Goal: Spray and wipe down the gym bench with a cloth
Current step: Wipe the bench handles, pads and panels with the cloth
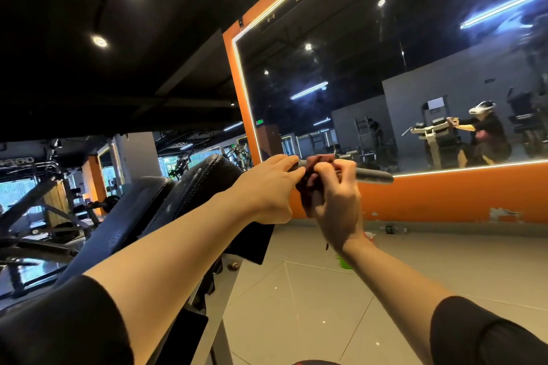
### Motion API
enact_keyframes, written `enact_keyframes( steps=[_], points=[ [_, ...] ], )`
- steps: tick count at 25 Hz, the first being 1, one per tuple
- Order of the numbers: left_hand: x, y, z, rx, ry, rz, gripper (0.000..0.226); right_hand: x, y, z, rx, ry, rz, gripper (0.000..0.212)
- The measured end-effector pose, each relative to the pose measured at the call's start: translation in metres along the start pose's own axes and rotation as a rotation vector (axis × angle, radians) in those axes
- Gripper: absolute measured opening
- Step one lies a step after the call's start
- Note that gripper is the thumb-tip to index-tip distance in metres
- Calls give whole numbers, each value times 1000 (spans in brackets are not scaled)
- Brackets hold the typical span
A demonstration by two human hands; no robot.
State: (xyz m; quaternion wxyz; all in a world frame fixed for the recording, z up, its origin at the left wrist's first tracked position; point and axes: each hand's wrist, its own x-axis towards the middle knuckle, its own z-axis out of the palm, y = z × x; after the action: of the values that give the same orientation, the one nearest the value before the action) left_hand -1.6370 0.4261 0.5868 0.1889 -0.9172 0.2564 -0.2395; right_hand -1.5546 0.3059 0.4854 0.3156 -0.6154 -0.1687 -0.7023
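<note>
The black padded gym bench (189,192) rises tilted at centre left, and a grey handle bar (373,175) sticks out to the right from its top. My right hand (335,201) grips a dark red cloth (310,178) wrapped around that bar. My left hand (272,184) reaches over the bench top, its fingers lying on the bar just left of the cloth. A green spray bottle (345,262) stands on the floor, mostly hidden behind my right wrist.
A large mirror (385,83) in an orange frame fills the wall ahead and reflects me at the bench. A plastic bottle (393,229) lies by the wall's base. Weight machines (44,187) crowd the left. Grey floor tiles (326,320) spread on the right.
</note>
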Motion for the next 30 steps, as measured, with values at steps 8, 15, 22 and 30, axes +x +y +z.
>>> enact_keyframes(
  steps=[8,15,22,30],
  points=[
    [-5,0,0,119,-30,-18,82,3,26,-5,-63,-27,50,29],
    [3,23,-1,501,30,50,69,1,36,-2,-111,-159,-147,31],
    [2,39,26,704,-27,27,60,-7,49,-4,-79,-176,-242,27],
    [7,45,30,766,-46,15,60,-14,49,-3,20,-74,-182,29]
  ],
)
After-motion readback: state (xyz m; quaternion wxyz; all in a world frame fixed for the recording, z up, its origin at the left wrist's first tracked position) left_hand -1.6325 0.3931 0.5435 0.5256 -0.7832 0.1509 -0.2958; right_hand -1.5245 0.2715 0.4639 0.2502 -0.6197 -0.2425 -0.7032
